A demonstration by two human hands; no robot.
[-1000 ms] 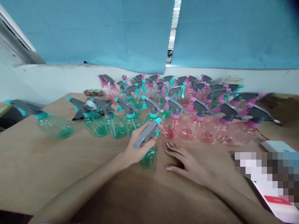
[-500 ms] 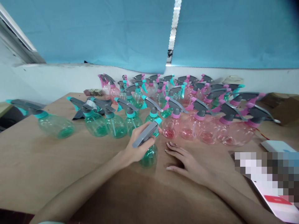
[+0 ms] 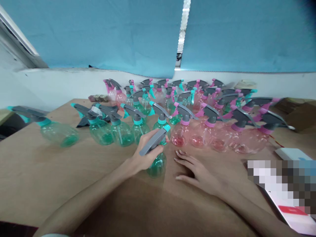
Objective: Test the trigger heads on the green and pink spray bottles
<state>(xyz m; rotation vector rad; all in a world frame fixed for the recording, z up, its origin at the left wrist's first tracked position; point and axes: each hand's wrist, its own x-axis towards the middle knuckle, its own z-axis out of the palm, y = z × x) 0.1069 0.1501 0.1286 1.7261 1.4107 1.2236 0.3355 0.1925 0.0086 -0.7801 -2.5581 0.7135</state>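
Note:
My left hand (image 3: 145,154) is wrapped round the neck of a green spray bottle (image 3: 157,164) with a grey trigger head and teal nozzle. The bottle stands on the brown table (image 3: 61,177) in front of the rows of other bottles. My right hand (image 3: 195,169) lies flat on the table just right of that bottle, fingers stretched out and apart, holding nothing.
Several green spray bottles (image 3: 118,131) stand at the left and several pink ones (image 3: 217,138) at the right, filling the table's far half. One green bottle (image 3: 55,131) stands apart at far left. A white box (image 3: 291,154) and a pixelated patch lie at right. Blue curtains hang behind.
My left hand has shifted its grip slightly on the green bottle's head. My right hand has stayed flat on the table.

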